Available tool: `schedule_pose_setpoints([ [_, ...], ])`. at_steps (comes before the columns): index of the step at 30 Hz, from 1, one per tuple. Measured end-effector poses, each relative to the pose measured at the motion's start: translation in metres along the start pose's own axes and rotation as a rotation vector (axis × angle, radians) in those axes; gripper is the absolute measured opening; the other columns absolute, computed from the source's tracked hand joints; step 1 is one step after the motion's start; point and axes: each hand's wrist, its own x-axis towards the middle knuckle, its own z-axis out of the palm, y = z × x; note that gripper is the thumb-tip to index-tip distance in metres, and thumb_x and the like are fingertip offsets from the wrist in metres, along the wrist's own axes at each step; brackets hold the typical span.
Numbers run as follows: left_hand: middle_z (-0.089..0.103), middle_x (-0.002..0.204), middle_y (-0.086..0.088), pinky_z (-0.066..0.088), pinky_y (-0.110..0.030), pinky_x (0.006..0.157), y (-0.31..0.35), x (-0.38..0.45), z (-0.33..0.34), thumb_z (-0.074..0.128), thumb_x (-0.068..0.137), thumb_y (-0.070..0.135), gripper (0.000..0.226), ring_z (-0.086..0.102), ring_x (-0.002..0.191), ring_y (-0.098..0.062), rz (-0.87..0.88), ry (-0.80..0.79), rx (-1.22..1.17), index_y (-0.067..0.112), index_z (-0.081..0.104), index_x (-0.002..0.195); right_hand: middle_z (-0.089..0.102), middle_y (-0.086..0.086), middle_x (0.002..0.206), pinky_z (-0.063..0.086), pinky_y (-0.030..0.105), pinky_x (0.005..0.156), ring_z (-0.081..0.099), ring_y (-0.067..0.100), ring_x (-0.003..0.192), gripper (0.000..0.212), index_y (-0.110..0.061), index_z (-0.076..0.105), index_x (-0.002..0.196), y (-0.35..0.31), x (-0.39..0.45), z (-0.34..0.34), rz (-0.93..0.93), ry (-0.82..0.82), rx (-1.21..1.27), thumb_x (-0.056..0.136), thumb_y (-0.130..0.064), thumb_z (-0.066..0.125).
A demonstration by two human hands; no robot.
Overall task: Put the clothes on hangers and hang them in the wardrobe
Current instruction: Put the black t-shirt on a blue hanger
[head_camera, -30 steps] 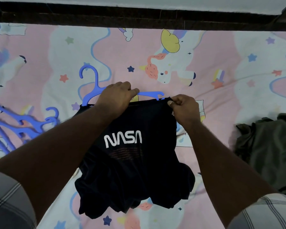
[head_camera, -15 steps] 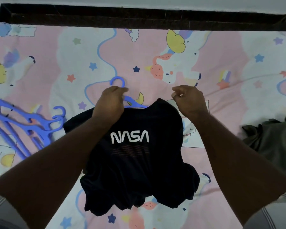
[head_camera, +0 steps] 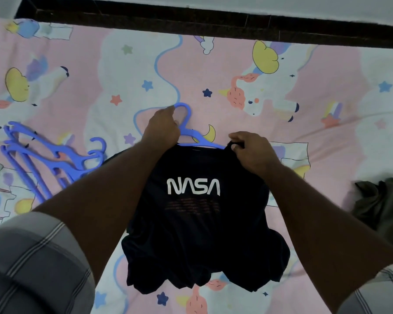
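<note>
Spare hangers [head_camera: 52, 159]: a bundle of blue hangers lies on the bed, well to the left of the left grip and not touched by anyone.
Bed sheet [head_camera: 327, 75]: pink with unicorns and stars, it carries everything here.
Left hand [head_camera: 162, 128]: its grip is closed around the neck of the blue hanger [head_camera: 192, 135], just under the hook. The hook stands out above the knuckles.
What changed at the left grip: half a second ago the hook only peeked out above the fingers. Now more of the hook and of the right shoulder bar is free of the cloth.
NASA T-shirt [head_camera: 197, 211]: dark navy, it lies flat on the bed directly below both grips, with the collar between them and the hem crumpled toward the person.
Right hand [head_camera: 251, 150]: its grip pinches the right side of the collar, just right of the hanger bar. Before, this hand was lifted off the shirt with nothing in it.
Meaning for the task: I judge that the hanger is being worked through the neck opening, and that the right shoulder is not yet seated on the bar. The shirt is not ready to lift.
Olive garment [head_camera: 381, 200]: a crumpled piece far to the right of the right grip; it waits for its own hanger.
Wardrobe: not in view.
</note>
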Motion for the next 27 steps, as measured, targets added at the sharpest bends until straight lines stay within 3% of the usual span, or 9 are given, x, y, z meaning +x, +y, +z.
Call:
schedule_pose_setpoints([
  [3, 0.032, 0.160, -0.012, 0.024, -0.033, 0.117, 0.008, 0.013, -0.001, 0.047, 0.102, 0.013, 0.058, 0.030, 0.147, -0.027, -0.039, -0.009, -0.012, 0.007, 0.027, 0.156, 0.066, -0.003, 0.132, 0.038, 0.019, 0.105, 0.060, 0.014, 0.123, 0.044, -0.021, 0.060, 0.137, -0.012, -0.001, 0.010, -0.052, -0.038, 0.137, 0.096, -0.006, 0.051],
  [6, 0.028, 0.163, -0.010, 0.022, -0.036, 0.120, 0.010, 0.023, -0.003, 0.048, 0.103, 0.019, 0.063, 0.029, 0.148, -0.027, -0.086, -0.095, -0.007, 0.010, 0.020, 0.158, 0.066, -0.004, 0.132, 0.038, 0.019, 0.104, 0.060, 0.013, 0.121, 0.044, -0.021, 0.061, 0.136, -0.015, 0.000, 0.013, -0.057, 0.022, 0.207, 0.096, -0.004, 0.050],
  [9, 0.039, 0.154, -0.014, 0.032, -0.040, 0.117, 0.014, 0.030, -0.005, 0.050, 0.103, 0.026, 0.058, 0.042, 0.139, -0.032, -0.140, -0.104, -0.088, 0.016, 0.030, 0.156, 0.064, -0.005, 0.134, 0.037, 0.019, 0.100, 0.061, 0.014, 0.116, 0.044, -0.024, 0.061, 0.136, -0.012, -0.002, 0.014, -0.037, 0.056, 0.176, 0.096, -0.008, 0.053],
  [13, 0.048, 0.148, -0.012, 0.037, -0.029, 0.105, 0.022, 0.028, -0.008, 0.053, 0.103, 0.030, 0.049, 0.050, 0.131, -0.027, -0.127, -0.058, -0.200, 0.011, 0.047, 0.147, 0.065, -0.004, 0.133, 0.039, 0.020, 0.100, 0.062, 0.014, 0.114, 0.044, -0.024, 0.060, 0.137, -0.012, -0.005, 0.014, -0.020, 0.048, 0.189, 0.096, -0.009, 0.054],
  [18, 0.023, 0.164, -0.009, 0.022, -0.034, 0.118, 0.024, 0.022, -0.002, 0.048, 0.104, 0.027, 0.061, 0.026, 0.149, -0.025, -0.076, -0.145, -0.082, 0.010, 0.023, 0.158, 0.064, -0.008, 0.135, 0.038, 0.019, 0.093, 0.056, 0.005, 0.098, 0.043, -0.027, 0.059, 0.138, -0.019, -0.010, 0.016, -0.032, 0.069, 0.181, 0.096, -0.016, 0.057],
  [20, 0.022, 0.164, -0.006, 0.020, -0.034, 0.118, 0.025, 0.024, 0.001, 0.045, 0.105, 0.031, 0.062, 0.025, 0.149, -0.027, -0.087, -0.183, 0.006, 0.014, 0.019, 0.159, 0.064, -0.009, 0.133, 0.038, 0.019, 0.093, 0.056, 0.004, 0.099, 0.043, -0.028, 0.059, 0.137, -0.018, -0.012, 0.018, -0.036, 0.078, 0.183, 0.095, -0.018, 0.058],
  [23, 0.035, 0.155, -0.008, 0.029, -0.036, 0.115, 0.026, 0.029, 0.000, 0.044, 0.104, 0.028, 0.052, 0.039, 0.138, -0.032, -0.099, -0.170, 0.002, 0.020, 0.033, 0.154, 0.064, -0.009, 0.133, 0.038, 0.019, 0.094, 0.057, 0.003, 0.104, 0.042, -0.029, 0.059, 0.136, -0.014, -0.015, 0.020, -0.024, 0.089, 0.210, 0.095, -0.018, 0.058],
  [25, 0.057, 0.125, -0.006, 0.042, -0.035, 0.103, 0.024, 0.029, -0.008, 0.044, 0.103, 0.016, 0.031, 0.057, 0.109, -0.023, -0.090, -0.138, -0.207, 0.021, 0.055, 0.132, 0.064, -0.010, 0.134, 0.038, 0.019, 0.094, 0.060, 0.006, 0.109, 0.042, -0.029, 0.059, 0.136, -0.013, -0.018, 0.021, -0.024, 0.099, 0.217, 0.096, -0.019, 0.058],
  [27, 0.060, 0.095, -0.002, 0.052, -0.033, 0.084, 0.023, 0.023, -0.021, 0.046, 0.102, 0.008, 0.019, 0.060, 0.080, -0.015, -0.135, -0.158, -0.518, 0.016, 0.062, 0.108, 0.064, -0.011, 0.133, 0.040, 0.020, 0.097, 0.062, 0.008, 0.113, 0.041, -0.030, 0.060, 0.135, -0.013, -0.021, 0.021, -0.014, 0.114, 0.243, 0.095, -0.020, 0.058],
])
